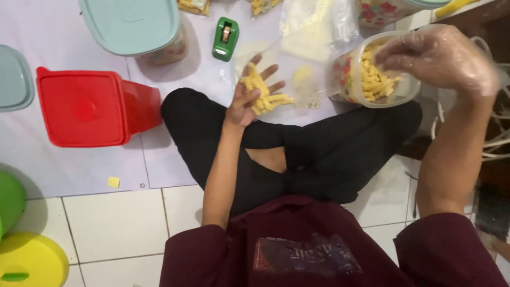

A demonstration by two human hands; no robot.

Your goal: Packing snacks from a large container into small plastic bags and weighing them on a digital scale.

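Note:
I sit cross-legged on the floor. My left hand (254, 93) holds a clear plastic bag (276, 79) with several yellow stick snacks (264, 95) lying in it against my palm. My right hand (438, 56), in a thin clear plastic glove, reaches into a clear tub (350, 74) with a flowered side, tilted toward me and full of the same yellow snacks (377, 79). Its fingers are pinched over the snacks at the tub's mouth.
A red lidded box (87, 106) sits left on a white sheet (53, 159). A pale blue lidded container (133, 24), a green tape dispenser (226, 38), filled snack bags (313, 26) lie beyond. Green (9, 199) and yellow (29, 260) lids lie on tiles.

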